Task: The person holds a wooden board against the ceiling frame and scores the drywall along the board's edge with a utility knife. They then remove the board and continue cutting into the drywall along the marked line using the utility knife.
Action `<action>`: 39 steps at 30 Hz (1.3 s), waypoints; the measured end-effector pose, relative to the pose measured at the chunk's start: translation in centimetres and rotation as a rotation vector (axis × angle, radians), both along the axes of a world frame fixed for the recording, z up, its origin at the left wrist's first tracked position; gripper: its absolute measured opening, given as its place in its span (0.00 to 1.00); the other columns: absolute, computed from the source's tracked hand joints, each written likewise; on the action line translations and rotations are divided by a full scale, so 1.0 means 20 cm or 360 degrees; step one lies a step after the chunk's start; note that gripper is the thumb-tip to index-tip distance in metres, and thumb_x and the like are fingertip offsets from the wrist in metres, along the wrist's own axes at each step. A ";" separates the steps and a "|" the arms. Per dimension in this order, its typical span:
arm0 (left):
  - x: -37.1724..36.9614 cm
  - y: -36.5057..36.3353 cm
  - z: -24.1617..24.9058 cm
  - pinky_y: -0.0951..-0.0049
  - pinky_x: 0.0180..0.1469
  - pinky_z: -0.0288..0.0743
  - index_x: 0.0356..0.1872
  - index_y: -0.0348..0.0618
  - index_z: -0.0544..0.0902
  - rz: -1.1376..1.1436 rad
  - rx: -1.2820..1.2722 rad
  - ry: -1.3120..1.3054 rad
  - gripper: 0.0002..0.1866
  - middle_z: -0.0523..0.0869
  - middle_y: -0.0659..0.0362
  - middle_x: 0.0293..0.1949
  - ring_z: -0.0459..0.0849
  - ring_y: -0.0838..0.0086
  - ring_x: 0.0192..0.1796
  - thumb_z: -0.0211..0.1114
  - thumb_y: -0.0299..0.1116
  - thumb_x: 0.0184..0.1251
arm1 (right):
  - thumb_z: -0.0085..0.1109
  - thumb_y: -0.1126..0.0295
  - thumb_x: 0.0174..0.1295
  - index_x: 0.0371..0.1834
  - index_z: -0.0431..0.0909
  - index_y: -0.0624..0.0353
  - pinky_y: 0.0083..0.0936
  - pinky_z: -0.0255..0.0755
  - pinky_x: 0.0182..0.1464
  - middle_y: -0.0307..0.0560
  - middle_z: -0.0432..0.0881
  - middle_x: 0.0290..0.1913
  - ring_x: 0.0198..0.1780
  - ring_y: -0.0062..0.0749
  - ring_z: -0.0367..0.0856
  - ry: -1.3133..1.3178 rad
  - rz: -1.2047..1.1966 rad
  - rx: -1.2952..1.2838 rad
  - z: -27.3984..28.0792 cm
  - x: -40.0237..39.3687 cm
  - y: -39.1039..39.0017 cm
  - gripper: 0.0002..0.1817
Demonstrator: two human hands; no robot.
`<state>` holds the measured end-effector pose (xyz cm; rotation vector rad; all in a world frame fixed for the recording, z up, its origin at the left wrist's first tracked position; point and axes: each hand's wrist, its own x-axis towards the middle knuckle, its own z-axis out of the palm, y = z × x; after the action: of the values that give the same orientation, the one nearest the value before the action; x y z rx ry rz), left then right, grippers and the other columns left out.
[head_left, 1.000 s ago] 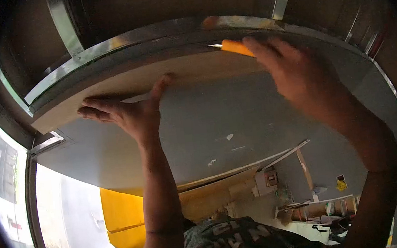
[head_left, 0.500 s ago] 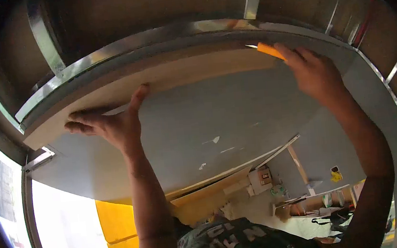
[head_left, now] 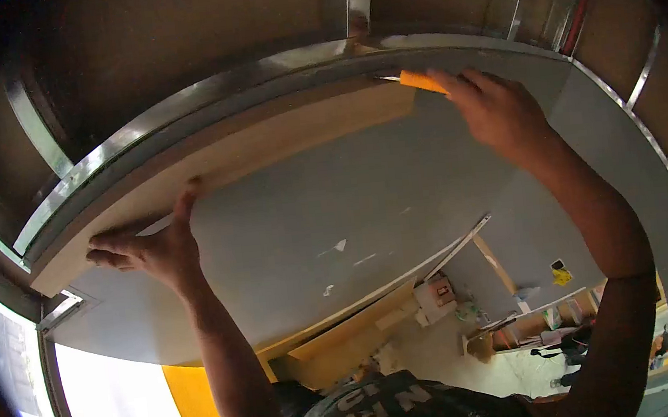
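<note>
A long tan wood-coloured strip [head_left: 263,141] lies along the top of a grey panel [head_left: 296,228], just below a metal rail. My left hand [head_left: 163,253] presses on its left part with fingers and thumb spread wide. Wrapped in the fingers of my right hand [head_left: 502,112] is a utility knife [head_left: 421,82] with an orange handle. Its thin blade points left, with the tip right at the strip's upper edge near the right end. Part of the handle is hidden in my fist.
Overhead runs a metal frame rail [head_left: 257,73] with brown panels behind it. A bright opening [head_left: 119,398] and a yellow panel [head_left: 193,415] are at lower left. Down on the floor stand a cardboard box [head_left: 439,293] and shelving with clutter. A yellow item [head_left: 562,276] marks the grey wall.
The view has turned, so the strip, panel and both hands appear further left. The strip's right end now shows beside the knife. Both hands keep the same hold.
</note>
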<state>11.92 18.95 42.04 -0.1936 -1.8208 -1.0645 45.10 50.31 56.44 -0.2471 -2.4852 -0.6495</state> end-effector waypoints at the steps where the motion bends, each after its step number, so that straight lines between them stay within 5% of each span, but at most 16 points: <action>1: 0.00 0.00 0.00 0.32 0.80 0.40 0.81 0.28 0.37 -0.0003 0.0008 -0.0017 0.90 0.36 0.24 0.80 0.31 0.34 0.84 0.88 0.70 0.24 | 0.59 0.75 0.64 0.72 0.74 0.46 0.42 0.85 0.40 0.50 0.83 0.44 0.40 0.50 0.87 0.0002 -0.0006 0.0021 -0.01 0.00 0.03 0.30; 9: 0.03 0.00 0.03 0.31 0.80 0.42 0.81 0.28 0.39 -0.0008 0.0021 -0.0085 0.91 0.37 0.24 0.80 0.30 0.33 0.83 0.87 0.72 0.23 | 0.58 0.75 0.65 0.71 0.74 0.46 0.43 0.86 0.43 0.51 0.84 0.48 0.43 0.52 0.87 0.0035 -0.0017 0.0090 -0.02 0.09 0.17 0.29; 15: 0.06 0.00 0.06 0.30 0.79 0.41 0.81 0.25 0.37 0.0008 0.0061 -0.0157 0.91 0.36 0.22 0.79 0.33 0.30 0.83 0.87 0.72 0.23 | 0.59 0.75 0.66 0.70 0.75 0.46 0.44 0.86 0.48 0.51 0.84 0.51 0.47 0.51 0.87 -0.0029 -0.0425 0.0218 0.01 0.27 0.11 0.27; 18: 0.05 -0.01 0.04 0.30 0.79 0.41 0.80 0.23 0.37 0.0037 -0.0017 -0.0096 0.92 0.34 0.22 0.79 0.33 0.30 0.83 0.87 0.72 0.23 | 0.59 0.73 0.69 0.71 0.74 0.46 0.44 0.85 0.49 0.54 0.83 0.54 0.51 0.54 0.86 0.0141 -0.0422 -0.0112 0.01 0.34 0.00 0.26; 21: 0.08 -0.01 0.04 0.31 0.80 0.39 0.80 0.22 0.36 -0.0070 -0.0049 -0.0133 0.91 0.31 0.22 0.79 0.30 0.30 0.83 0.87 0.72 0.24 | 0.58 0.70 0.73 0.73 0.72 0.52 0.45 0.82 0.53 0.58 0.82 0.58 0.54 0.57 0.85 0.0393 -0.0016 -0.0153 0.02 0.29 -0.18 0.25; 23: 0.08 -0.01 0.04 0.34 0.81 0.36 0.79 0.21 0.36 -0.0128 -0.0029 -0.0119 0.91 0.31 0.23 0.80 0.28 0.33 0.83 0.87 0.70 0.25 | 0.54 0.70 0.77 0.73 0.70 0.61 0.40 0.77 0.61 0.58 0.82 0.58 0.58 0.50 0.84 0.0514 0.0198 -0.0199 0.02 0.12 -0.34 0.23; 29: 0.10 -0.01 0.08 0.36 0.82 0.34 0.80 0.24 0.33 -0.0192 0.0188 -0.0034 0.89 0.29 0.26 0.80 0.27 0.34 0.83 0.88 0.67 0.29 | 0.56 0.67 0.76 0.68 0.74 0.63 0.48 0.78 0.58 0.61 0.84 0.55 0.54 0.57 0.85 0.0219 0.1103 -0.0382 0.11 -0.55 -0.87 0.21; 31: 0.07 -0.01 0.06 0.27 0.79 0.32 0.81 0.29 0.34 -0.0289 0.0225 0.0131 0.83 0.30 0.22 0.79 0.27 0.26 0.81 0.84 0.67 0.39 | 0.58 0.67 0.75 0.68 0.75 0.59 0.46 0.81 0.52 0.58 0.84 0.50 0.51 0.53 0.86 0.0201 0.1490 -0.0432 0.11 -0.85 -1.07 0.21; 32: 0.06 -0.01 0.07 0.27 0.79 0.32 0.81 0.29 0.34 -0.0232 0.0234 0.0156 0.83 0.30 0.22 0.79 0.27 0.26 0.81 0.84 0.67 0.39 | 0.59 0.66 0.73 0.68 0.75 0.57 0.45 0.82 0.50 0.57 0.84 0.49 0.48 0.51 0.87 0.0154 0.1533 -0.0434 0.12 -0.98 -1.19 0.21; 35: 0.09 -0.05 0.08 0.28 0.79 0.28 0.82 0.32 0.36 0.0010 -0.0156 0.0105 0.68 0.32 0.25 0.80 0.26 0.28 0.82 0.73 0.63 0.60 | 0.61 0.64 0.72 0.69 0.75 0.55 0.44 0.86 0.47 0.58 0.83 0.48 0.44 0.47 0.89 0.0036 0.1505 -0.0422 0.14 -1.26 -1.55 0.24; 39: 0.10 -0.05 0.06 0.32 0.80 0.22 0.83 0.33 0.37 -0.0483 -0.0337 -0.0384 0.57 0.32 0.29 0.81 0.24 0.31 0.82 0.63 0.58 0.72 | 0.56 0.62 0.74 0.68 0.77 0.55 0.48 0.83 0.52 0.59 0.84 0.51 0.48 0.52 0.89 0.0025 0.1437 -0.0338 0.08 -1.61 -1.83 0.22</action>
<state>13.90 18.02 43.21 -0.4997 -2.1718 -1.1393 12.83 13.61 58.14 0.7525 -2.3057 -0.0010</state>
